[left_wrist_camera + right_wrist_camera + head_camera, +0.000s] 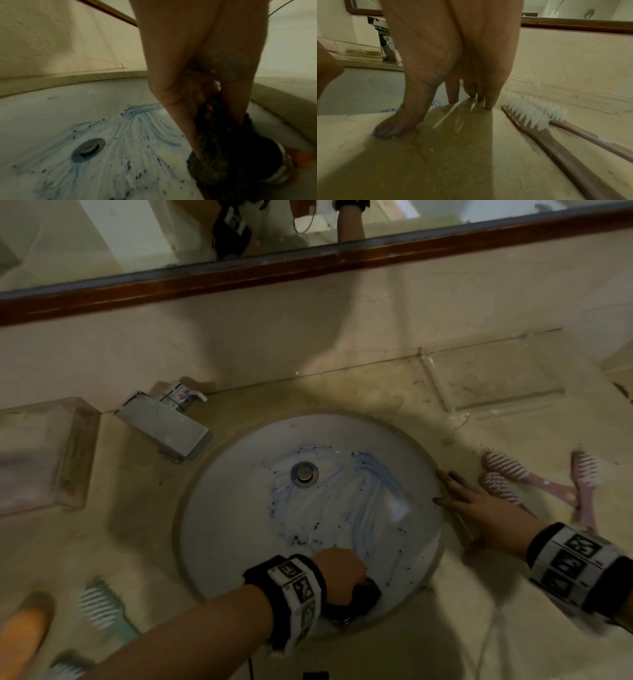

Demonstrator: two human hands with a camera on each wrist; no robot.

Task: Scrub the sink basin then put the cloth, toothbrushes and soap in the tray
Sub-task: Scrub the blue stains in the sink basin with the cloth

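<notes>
The round white sink basin (239, 508) is smeared with blue streaks and dark specks around its drain (304, 472). My left hand (342, 573) grips a dark cloth (368, 594) and presses it on the basin's near wall; in the left wrist view the cloth (231, 155) bunches under my fingers (180, 108). My right hand (469, 501) rests flat, fingers straight, on the counter at the basin's right rim. Pink toothbrushes (513, 474) lie just right of it, also seen as toothbrushes (539, 128). A clear tray (493, 381) sits at the back right.
A chrome tap (164, 426) stands left of the basin. A clear box (44, 453) sits at far left. A green toothbrush (102, 607) and an orange soap bar (24, 635) lie at the lower left. A mirror with a wooden frame (308, 265) runs along the back.
</notes>
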